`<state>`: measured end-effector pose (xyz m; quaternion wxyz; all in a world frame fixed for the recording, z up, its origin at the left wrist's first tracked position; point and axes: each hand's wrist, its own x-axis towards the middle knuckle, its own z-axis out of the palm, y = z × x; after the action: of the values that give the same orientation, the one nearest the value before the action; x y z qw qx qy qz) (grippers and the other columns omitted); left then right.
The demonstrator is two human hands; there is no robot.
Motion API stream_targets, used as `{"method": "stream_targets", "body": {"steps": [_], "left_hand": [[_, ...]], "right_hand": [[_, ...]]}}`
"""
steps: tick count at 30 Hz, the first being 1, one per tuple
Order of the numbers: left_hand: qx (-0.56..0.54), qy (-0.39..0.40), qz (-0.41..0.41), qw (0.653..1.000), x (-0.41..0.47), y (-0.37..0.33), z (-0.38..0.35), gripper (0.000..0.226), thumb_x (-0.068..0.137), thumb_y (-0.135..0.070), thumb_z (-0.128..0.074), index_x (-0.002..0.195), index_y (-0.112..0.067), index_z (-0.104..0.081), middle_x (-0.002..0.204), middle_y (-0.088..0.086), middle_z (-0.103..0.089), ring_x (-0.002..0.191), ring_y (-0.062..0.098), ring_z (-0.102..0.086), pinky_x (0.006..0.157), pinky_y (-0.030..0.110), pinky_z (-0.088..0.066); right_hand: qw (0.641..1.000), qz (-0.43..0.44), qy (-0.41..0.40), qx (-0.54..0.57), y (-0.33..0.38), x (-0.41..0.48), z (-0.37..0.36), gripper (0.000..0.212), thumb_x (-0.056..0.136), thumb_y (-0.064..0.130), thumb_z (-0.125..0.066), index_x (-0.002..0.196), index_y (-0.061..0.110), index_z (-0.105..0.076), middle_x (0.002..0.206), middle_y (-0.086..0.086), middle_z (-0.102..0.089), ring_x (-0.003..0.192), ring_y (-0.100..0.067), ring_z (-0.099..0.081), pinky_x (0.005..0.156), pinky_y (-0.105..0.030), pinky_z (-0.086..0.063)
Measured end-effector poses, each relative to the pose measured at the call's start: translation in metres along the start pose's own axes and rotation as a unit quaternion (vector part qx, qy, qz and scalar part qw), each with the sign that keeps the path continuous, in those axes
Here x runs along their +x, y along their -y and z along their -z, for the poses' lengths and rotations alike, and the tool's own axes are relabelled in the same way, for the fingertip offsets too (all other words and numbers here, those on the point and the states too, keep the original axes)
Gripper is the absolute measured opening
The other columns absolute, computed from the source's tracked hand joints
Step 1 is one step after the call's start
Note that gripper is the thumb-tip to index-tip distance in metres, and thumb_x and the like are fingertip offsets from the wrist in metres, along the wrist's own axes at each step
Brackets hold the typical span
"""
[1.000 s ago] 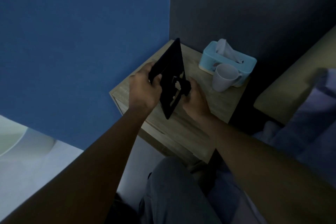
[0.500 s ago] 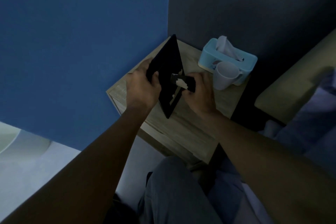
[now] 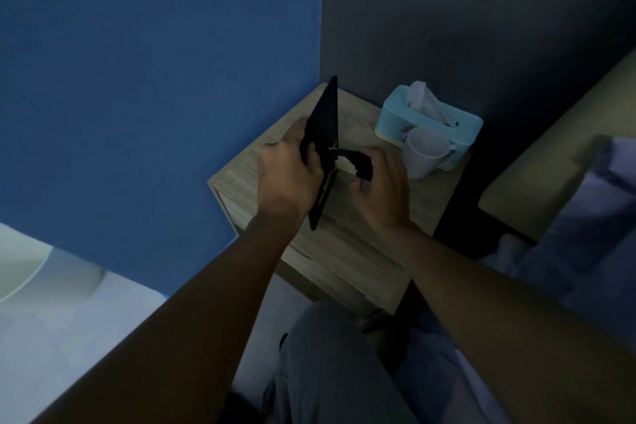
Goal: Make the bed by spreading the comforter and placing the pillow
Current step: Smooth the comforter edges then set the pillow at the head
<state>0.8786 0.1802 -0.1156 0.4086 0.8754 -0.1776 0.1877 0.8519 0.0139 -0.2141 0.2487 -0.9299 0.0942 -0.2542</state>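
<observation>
The left hand (image 3: 289, 175) has its grip clamped on a flat black frame (image 3: 325, 120). The fingers curl over the near edge and the thumb sits behind, so the panel stands on edge with one corner pointing down at the wooden worktop (image 3: 344, 251). The right hand (image 3: 382, 189) is grasping a small black prop leg (image 3: 358, 162) that juts from the back of the frame, pinched between curled fingertips and thumb. A pale patch shows where the leg meets the panel. Holding the frame upright with one hand seems meant to free the other to swing the leg out, so the frame can stand by itself.

Both forearms reach forward and down from the bottom of the view. The wrists are close together over the middle of the worktop, and the left wrist is bent slightly inward toward the frame.

Behind the right hand a pale mug (image 3: 425, 155) stands just in front of a light blue tissue box (image 3: 426, 120) at the back of the worktop, near the dark wall (image 3: 481, 27). The hand is near the mug but not touching it.

The comforter (image 3: 585, 251) lies bunched in bluish folds at the right edge, on the bed (image 3: 537, 162), well apart from both hands. I cannot make out a pillow. By this look, the bed-making itself has not yet begun.
</observation>
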Motion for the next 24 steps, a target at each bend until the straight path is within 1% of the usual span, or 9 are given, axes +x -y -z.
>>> {"method": "stream_targets", "body": {"steps": [4,7,12,15,17,19,21,22,24], "left_hand": [[-0.010,-0.004,0.005,1.000,-0.003,0.005,0.001,0.038,0.093,-0.005,-0.057,0.130,-0.013,-0.063,0.099,0.007,-0.074,0.083,0.019,-0.067,0.076,0.009,-0.041],[-0.016,-0.012,0.016,1.000,-0.002,0.008,0.000,0.035,0.093,-0.006,-0.058,0.127,-0.012,-0.064,0.099,0.005,-0.074,0.082,0.016,-0.066,0.076,0.005,-0.039],[-0.065,-0.019,0.067,0.995,0.002,0.007,-0.004,0.034,0.096,-0.010,-0.055,0.129,-0.009,-0.062,0.097,0.003,-0.073,0.079,0.010,-0.067,0.073,0.018,-0.057],[-0.094,-0.020,0.080,0.992,0.003,0.004,-0.006,0.033,0.097,-0.011,-0.055,0.129,-0.008,-0.062,0.095,0.002,-0.073,0.075,0.008,-0.068,0.067,0.018,-0.059],[-0.106,-0.015,0.081,0.991,0.005,0.001,-0.006,0.033,0.098,-0.013,-0.056,0.129,-0.008,-0.062,0.096,0.001,-0.074,0.074,0.007,-0.069,0.067,0.022,-0.060],[-0.118,-0.007,0.070,0.990,0.008,-0.003,-0.006,0.035,0.096,-0.024,-0.060,0.128,-0.011,-0.062,0.098,-0.007,-0.073,0.075,0.003,-0.070,0.069,0.026,-0.061],[-0.111,0.016,0.073,0.991,0.011,-0.005,-0.004,0.052,0.091,-0.052,-0.061,0.132,-0.020,-0.060,0.101,-0.014,-0.070,0.081,0.001,-0.070,0.073,0.026,-0.060],[-0.100,0.029,0.080,0.991,0.014,-0.004,-0.002,0.062,0.087,-0.066,-0.056,0.133,-0.025,-0.058,0.102,-0.014,-0.070,0.084,0.003,-0.070,0.076,0.027,-0.058],[-0.095,0.042,0.096,0.990,0.019,0.008,0.001,0.063,0.086,-0.075,-0.046,0.128,-0.030,-0.060,0.104,-0.012,-0.071,0.090,0.005,-0.068,0.081,0.028,-0.056]], "right_hand": [[0.997,-0.010,0.026,0.065,0.000,-0.008,0.000,0.062,0.081,0.005,-0.067,0.140,0.007,-0.047,0.132,-0.013,-0.055,0.121,-0.028,-0.054,0.098,-0.047,-0.050],[0.995,-0.003,0.004,0.100,0.006,-0.020,0.000,0.067,0.081,0.006,-0.065,0.144,0.006,-0.044,0.143,-0.013,-0.049,0.133,-0.027,-0.047,0.107,-0.045,-0.045],[0.984,-0.002,0.087,0.156,0.029,-0.048,-0.008,0.074,0.081,0.033,-0.067,0.149,0.027,-0.036,0.149,0.000,-0.040,0.136,-0.015,-0.041,0.102,-0.041,-0.048],[0.985,-0.002,0.089,0.145,0.040,-0.047,-0.018,0.065,0.095,0.036,-0.065,0.151,0.022,-0.037,0.151,-0.003,-0.045,0.135,-0.017,-0.048,0.099,-0.040,-0.053],[0.989,0.023,0.057,0.137,0.043,-0.042,-0.021,0.055,0.101,0.026,-0.058,0.151,0.012,-0.041,0.149,-0.010,-0.051,0.134,-0.019,-0.053,0.099,-0.038,-0.054],[0.990,0.030,0.024,0.135,0.046,-0.039,-0.021,0.045,0.103,0.013,-0.052,0.147,0.005,-0.047,0.138,-0.014,-0.060,0.121,-0.018,-0.063,0.094,-0.033,-0.057],[0.991,0.006,-0.017,0.133,0.047,-0.035,-0.019,0.028,0.102,0.007,-0.050,0.128,0.003,-0.060,0.101,-0.013,-0.071,0.083,-0.014,-0.068,0.068,-0.031,-0.058],[0.991,-0.005,-0.026,0.131,0.046,-0.033,-0.018,0.020,0.102,0.006,-0.050,0.116,0.003,-0.063,0.083,-0.010,-0.066,0.066,-0.013,-0.062,0.055,-0.028,-0.051],[0.991,-0.021,-0.021,0.134,0.043,-0.030,-0.017,0.014,0.101,0.006,-0.050,0.107,0.004,-0.062,0.076,-0.002,-0.060,0.058,-0.007,-0.053,0.052,-0.013,-0.039]]}}
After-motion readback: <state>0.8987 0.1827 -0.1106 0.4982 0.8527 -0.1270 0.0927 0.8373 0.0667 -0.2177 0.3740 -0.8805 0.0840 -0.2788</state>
